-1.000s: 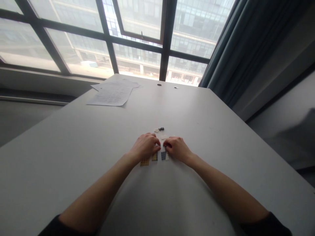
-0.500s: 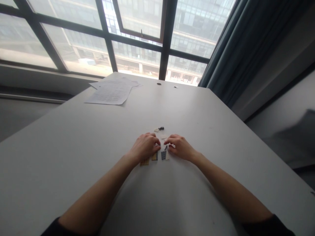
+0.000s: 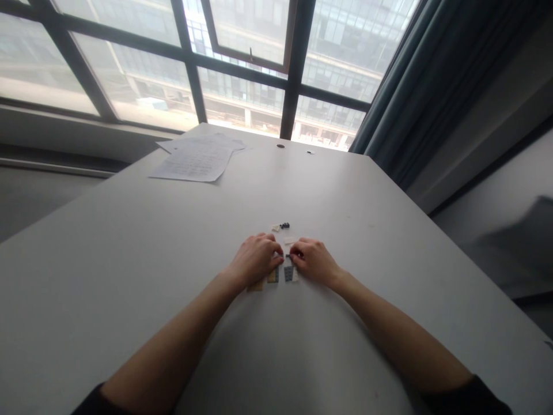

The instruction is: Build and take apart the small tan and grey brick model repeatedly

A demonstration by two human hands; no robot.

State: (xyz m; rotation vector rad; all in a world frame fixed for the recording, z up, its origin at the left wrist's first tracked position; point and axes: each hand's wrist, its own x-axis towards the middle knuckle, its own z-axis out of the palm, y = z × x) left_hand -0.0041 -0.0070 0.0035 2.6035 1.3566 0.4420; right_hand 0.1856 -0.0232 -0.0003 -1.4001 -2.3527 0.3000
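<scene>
My right hand is closed, pinching a small dark grey building-brick piece between thumb and fingertips. Facing it, my left hand has its thumb and fingers drawn together on a small grey bit, too small to name. Below the hands lie a dark grey studded plate with a cream piece against its right side. Near my left wrist are a tan plate with a grey edge and another tan plate, partly covered by the hand.
Beyond my hands lie black pieces, small cream pieces and a white flat piece. Printed papers rest at the far left of the white table. Windows and a dark curtain stand behind it.
My right thumb and fingers have closed on the small dark grey piece, which has turned from slanted to nearly level. My left hand has hardly moved.
</scene>
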